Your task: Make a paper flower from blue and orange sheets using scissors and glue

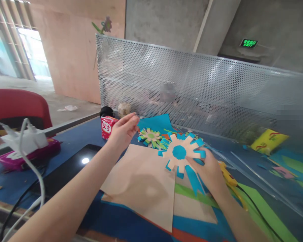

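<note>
My right hand (210, 169) grips a paper flower (179, 153) with beige petals, blue tips and a blue round centre, held a little above the table. A blue strip hangs from it like a stem. My left hand (123, 129) is raised over the table, fingers pinched together near the flower's left; whatever they hold is too small to see. Beneath both hands lies a beige paper sheet (143, 183). A second flower (150, 136), beige and green, rests further back on a blue sheet (155, 122).
A perforated metal screen (217, 90) runs along the table's far side. Left are a red box (107, 127), a black tablet (65, 169), a pink case (27, 156) carrying a white charger and cables. A yellow glue gun (227, 176), green paper and a yellow packet (269, 140) lie right.
</note>
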{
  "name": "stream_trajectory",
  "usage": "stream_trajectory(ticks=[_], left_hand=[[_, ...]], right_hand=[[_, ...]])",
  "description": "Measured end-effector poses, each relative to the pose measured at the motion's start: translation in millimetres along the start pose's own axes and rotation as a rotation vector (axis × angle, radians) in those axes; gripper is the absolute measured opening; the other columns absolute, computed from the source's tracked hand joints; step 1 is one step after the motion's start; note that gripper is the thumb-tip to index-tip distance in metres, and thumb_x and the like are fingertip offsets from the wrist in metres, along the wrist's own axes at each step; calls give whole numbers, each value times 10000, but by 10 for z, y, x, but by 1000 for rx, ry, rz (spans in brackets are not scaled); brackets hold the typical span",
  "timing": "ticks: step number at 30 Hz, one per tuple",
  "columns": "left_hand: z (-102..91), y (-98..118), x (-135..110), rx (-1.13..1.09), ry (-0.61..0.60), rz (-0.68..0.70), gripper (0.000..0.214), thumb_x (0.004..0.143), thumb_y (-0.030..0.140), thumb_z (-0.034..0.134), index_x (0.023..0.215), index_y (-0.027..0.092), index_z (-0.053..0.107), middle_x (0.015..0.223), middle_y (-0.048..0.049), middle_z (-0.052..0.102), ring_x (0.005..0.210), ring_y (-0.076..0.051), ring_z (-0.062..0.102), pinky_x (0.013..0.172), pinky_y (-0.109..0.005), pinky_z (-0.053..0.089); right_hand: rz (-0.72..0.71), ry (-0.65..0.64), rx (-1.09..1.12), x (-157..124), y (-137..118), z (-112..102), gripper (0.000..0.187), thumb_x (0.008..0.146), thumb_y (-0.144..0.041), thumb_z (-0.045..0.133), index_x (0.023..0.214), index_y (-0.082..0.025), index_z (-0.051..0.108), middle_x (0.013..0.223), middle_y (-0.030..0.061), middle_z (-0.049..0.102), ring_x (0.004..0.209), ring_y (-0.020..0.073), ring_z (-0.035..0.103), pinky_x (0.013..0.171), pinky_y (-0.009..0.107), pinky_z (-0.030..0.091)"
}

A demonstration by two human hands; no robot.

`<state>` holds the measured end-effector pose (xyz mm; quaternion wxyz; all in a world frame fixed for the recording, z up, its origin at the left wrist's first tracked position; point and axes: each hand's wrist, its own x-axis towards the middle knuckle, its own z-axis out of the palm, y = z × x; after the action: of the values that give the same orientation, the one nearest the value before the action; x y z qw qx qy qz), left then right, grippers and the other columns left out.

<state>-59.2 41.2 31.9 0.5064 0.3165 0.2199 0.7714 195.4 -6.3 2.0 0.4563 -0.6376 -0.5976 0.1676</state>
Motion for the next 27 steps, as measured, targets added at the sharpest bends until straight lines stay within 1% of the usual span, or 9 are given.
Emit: stream_trajectory(ticks=[4,7,9,11,14,16,21,24,27], left_hand=[[-116,-3,167,-108,174,83,126,698,45,596,776,140,621,638,-6,630,610,-75,607,524,-142,459],[-165,-143,163,-36,211,29,154,633,57,657,765,124,616,615,-8,624,610,-89,611,556,-171,473],[-183,-268,126,79,169,-14,226,560,103,723,761,112,619,604,-8,625,597,-96,604,592,-202,483],[-198,-374,89,237,87,-13,310,506,201,768,768,114,628,604,-6,628,599,-107,597,614,-230,486],[-226,-460,63,455,-61,56,369,496,349,762,770,134,641,597,-1,628,591,-120,586,625,-256,486],[-251,-485,61,542,-125,101,350,512,391,742,738,142,648,584,-5,630,583,-128,585,620,-260,485],[-324,-581,46,711,-216,66,244,554,345,706,705,155,681,641,-33,672,589,-151,594,594,-266,483],[-350,-684,6,766,-274,36,176,560,287,687,685,163,700,663,-37,683,568,-149,587,569,-263,475],[-368,-773,-28,767,-304,21,129,559,245,666,651,164,703,628,-41,679,541,-151,581,538,-261,464]], right_hand=[[5,-3,75,111,151,56,397,580,-424,636,879,-203,496,873,61,626,823,251,605,692,344,464],[-29,22,101,160,239,88,388,587,-417,632,878,-198,499,876,65,623,815,248,603,713,356,463],[-60,56,141,173,262,99,379,596,-400,637,885,-198,497,847,57,629,812,244,603,724,357,460],[-68,59,228,178,261,105,370,594,-385,649,877,-201,498,825,47,632,806,241,604,721,352,462],[-51,45,313,179,239,113,368,575,-370,671,857,-203,503,834,39,632,808,238,605,727,351,464],[-46,49,330,175,221,120,382,566,-361,680,863,-201,502,846,39,626,824,237,601,751,356,459],[-20,46,415,156,208,139,397,551,-351,697,859,-198,500,842,29,614,806,217,592,745,338,461],[10,-14,500,147,223,169,335,587,-364,672,831,-202,509,758,4,608,664,177,580,602,302,481],[61,-77,595,135,222,216,329,604,-365,660,852,-207,513,700,-16,592,545,145,539,457,270,460]])
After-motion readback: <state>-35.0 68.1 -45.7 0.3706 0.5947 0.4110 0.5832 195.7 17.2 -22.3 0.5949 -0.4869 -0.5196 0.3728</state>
